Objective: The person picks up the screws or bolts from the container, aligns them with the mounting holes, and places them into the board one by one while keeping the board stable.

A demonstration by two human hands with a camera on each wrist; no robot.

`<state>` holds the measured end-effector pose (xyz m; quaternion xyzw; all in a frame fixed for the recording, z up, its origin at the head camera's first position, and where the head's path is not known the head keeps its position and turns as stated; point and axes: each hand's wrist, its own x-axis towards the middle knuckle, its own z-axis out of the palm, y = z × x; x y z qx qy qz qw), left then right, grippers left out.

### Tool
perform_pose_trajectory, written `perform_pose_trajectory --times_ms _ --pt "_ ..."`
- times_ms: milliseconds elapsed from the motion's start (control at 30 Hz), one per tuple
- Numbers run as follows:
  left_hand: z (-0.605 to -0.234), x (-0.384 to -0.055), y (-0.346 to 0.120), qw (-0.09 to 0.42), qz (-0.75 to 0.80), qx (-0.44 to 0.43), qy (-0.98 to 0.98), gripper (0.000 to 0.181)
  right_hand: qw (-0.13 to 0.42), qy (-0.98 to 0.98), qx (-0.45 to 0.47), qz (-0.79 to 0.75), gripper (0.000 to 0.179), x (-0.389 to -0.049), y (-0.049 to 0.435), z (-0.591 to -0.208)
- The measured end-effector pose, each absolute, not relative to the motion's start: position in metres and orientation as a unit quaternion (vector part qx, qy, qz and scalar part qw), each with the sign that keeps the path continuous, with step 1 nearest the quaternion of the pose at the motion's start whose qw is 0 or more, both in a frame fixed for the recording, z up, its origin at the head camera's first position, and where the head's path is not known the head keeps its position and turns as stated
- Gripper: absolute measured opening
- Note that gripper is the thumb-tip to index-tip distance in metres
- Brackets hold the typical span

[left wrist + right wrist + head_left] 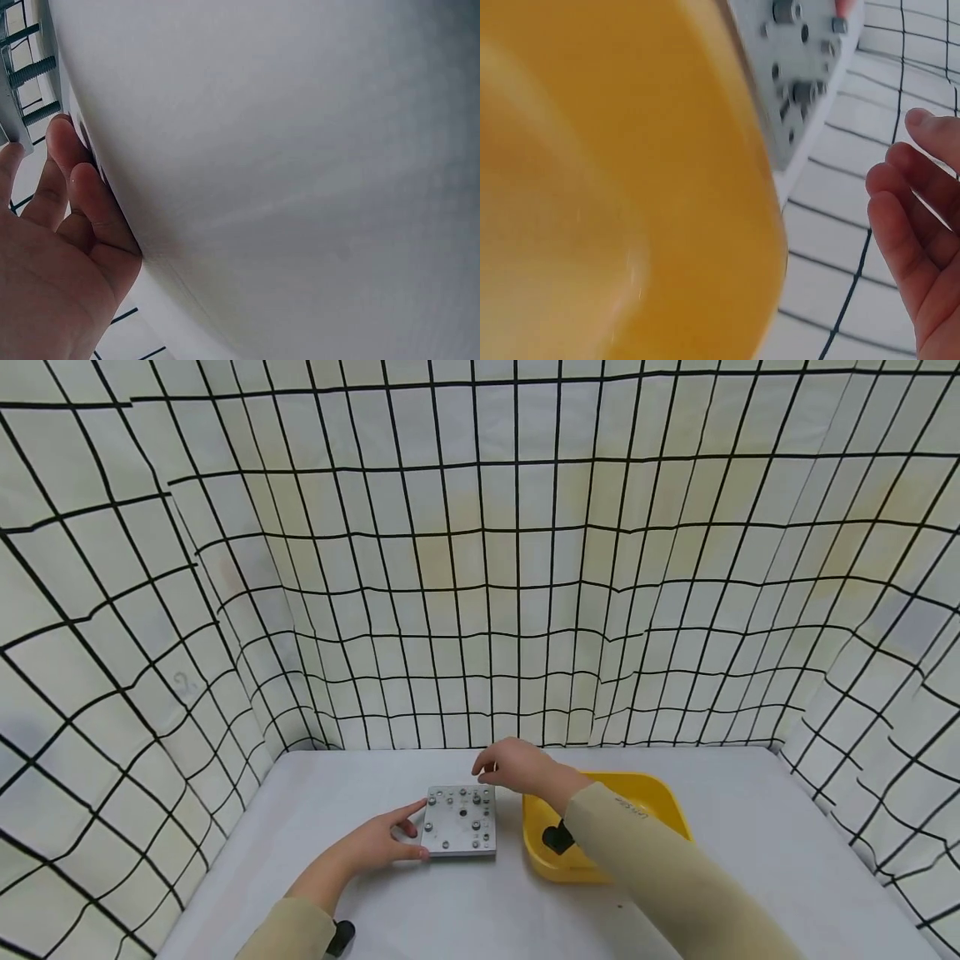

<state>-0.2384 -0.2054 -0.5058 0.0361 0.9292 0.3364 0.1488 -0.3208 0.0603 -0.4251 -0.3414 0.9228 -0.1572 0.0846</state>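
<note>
A square metal plate [450, 821] lies on the white table, with several bolts and holes over its top. In the left wrist view, threaded bolt shafts [34, 71] stick out between the plate and the tabletop. My left hand [381, 842] grips the plate's left side, its thumb at the front corner and a finger toward the back corner. Above the plate's back right corner is my right hand [517, 766]. The right wrist view shows this hand's fingers [892, 225] loosely bent, with no object visible between them.
A yellow tray [536, 856] stands just right of the plate, partly under my right forearm; its contents are mostly hidden. White walls with a black grid [480, 610] enclose the table [420, 918] at the back and sides.
</note>
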Motion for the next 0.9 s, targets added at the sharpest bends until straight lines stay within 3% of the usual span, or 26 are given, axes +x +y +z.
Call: perform_pose_trajectory --times_ms 667,900 --pt "-0.507 -0.237 -0.205 0.147 0.34 0.033 0.928 0.094 0.084 0.939 -0.294 -0.155 0.015 -0.318 0.198 -0.441" --pt "-0.507 -0.238 -0.206 0.147 0.337 0.035 0.929 0.094 0.085 0.942 -0.293 -0.142 0.013 -0.318 0.221 -0.448"
